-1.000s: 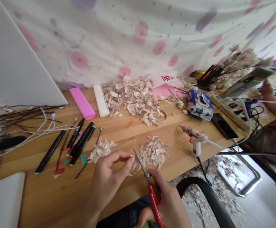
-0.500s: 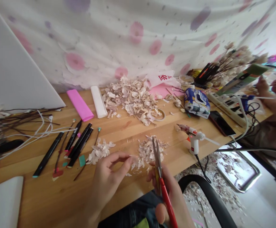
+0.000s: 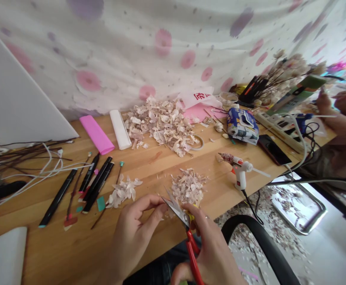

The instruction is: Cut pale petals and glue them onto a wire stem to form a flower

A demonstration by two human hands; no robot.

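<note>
With thumb and index finger closed, my left hand pinches a small pale petal, mostly hidden by the fingertips. My right hand grips red-handled scissors. Their blades are parted and point up-left, with the tips right at my left fingertips. Just beyond the blades lies a heap of small cut petals. A smaller pile of whitish petals is past my left hand, beside a thin stem with a teal tip.
A large heap of dried petals lies at the back. Black markers are on the left, a white glue gun and phone on the right. A co-worker's hands show at far right. Petal scraps litter the floor near a chair arm.
The scissors have swung left from pointing upward, and their blades have opened wider, reaching my left fingertips. My left hand stays nearly in place. The whole view has shifted slightly.
</note>
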